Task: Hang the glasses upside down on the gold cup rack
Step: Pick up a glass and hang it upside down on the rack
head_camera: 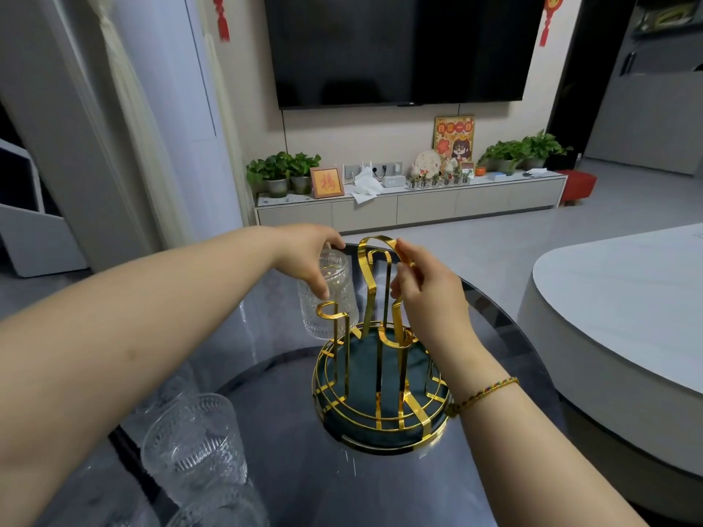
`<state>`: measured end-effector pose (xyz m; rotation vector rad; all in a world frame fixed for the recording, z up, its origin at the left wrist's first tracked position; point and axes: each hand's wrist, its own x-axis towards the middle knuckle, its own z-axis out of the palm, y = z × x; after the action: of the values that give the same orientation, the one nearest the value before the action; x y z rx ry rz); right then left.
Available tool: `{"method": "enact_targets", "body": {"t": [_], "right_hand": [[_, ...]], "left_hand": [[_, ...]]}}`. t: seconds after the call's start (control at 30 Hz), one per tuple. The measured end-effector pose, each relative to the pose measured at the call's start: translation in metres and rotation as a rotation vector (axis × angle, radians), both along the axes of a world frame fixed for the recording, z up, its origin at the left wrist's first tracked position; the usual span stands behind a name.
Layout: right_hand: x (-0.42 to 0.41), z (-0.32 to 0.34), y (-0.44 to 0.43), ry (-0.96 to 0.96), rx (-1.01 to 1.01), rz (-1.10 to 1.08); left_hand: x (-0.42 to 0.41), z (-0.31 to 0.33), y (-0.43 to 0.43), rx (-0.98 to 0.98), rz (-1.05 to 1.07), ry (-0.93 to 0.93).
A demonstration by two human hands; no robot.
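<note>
The gold cup rack [380, 408] stands on the dark round table, a wire basket with a dark green pad and tall looped prongs. My left hand [308, 256] grips a clear ribbed glass [331, 298] by its base. The glass hangs mouth down at the rack's far left side, behind a short curled prong [331, 311]. My right hand [426, 287] pinches the tall central loop [374, 245] near its top. Several more clear glasses [194, 446] stand upright at the table's near left.
The dark glossy round table [289, 393] carries everything. A white rounded table [624, 298] stands to the right. Beyond lie a grey floor, a low TV cabinet [411, 207] with plants and a wall-mounted TV.
</note>
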<state>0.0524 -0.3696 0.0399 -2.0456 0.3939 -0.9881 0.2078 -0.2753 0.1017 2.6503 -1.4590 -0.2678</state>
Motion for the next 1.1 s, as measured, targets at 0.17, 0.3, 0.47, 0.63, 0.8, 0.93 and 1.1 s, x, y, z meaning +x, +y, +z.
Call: {"method": "enact_targets", "body": {"t": [0.17,0.3,0.47,0.63,0.8,0.93,1.1], "right_hand": [[0.000,0.001,0.000,0.007,0.005,0.005],[-0.001,0.002,0.002,-0.011,0.006,0.007],[0.000,0.002,0.003,-0.022,-0.004,-0.012],[0.001,0.003,0.001,-0.011,0.014,0.005],[0.000,0.007,0.003,0.030,0.063,0.027],[-0.006,0.010,0.006,0.121,0.067,0.022],[-0.023,0.013,0.025,0.215,-0.050,0.001]], "left_hand": [[0.000,-0.008,0.001,-0.017,0.004,0.013],[0.002,-0.013,0.000,-0.014,-0.014,0.021],[0.005,-0.015,0.001,-0.039,-0.029,0.047],[0.003,-0.014,0.003,-0.016,-0.026,0.020],[-0.013,0.004,0.031,-0.134,0.002,0.033],[-0.049,0.011,0.074,-0.332,0.009,0.080],[-0.104,0.001,0.149,-0.643,0.023,0.251]]}}
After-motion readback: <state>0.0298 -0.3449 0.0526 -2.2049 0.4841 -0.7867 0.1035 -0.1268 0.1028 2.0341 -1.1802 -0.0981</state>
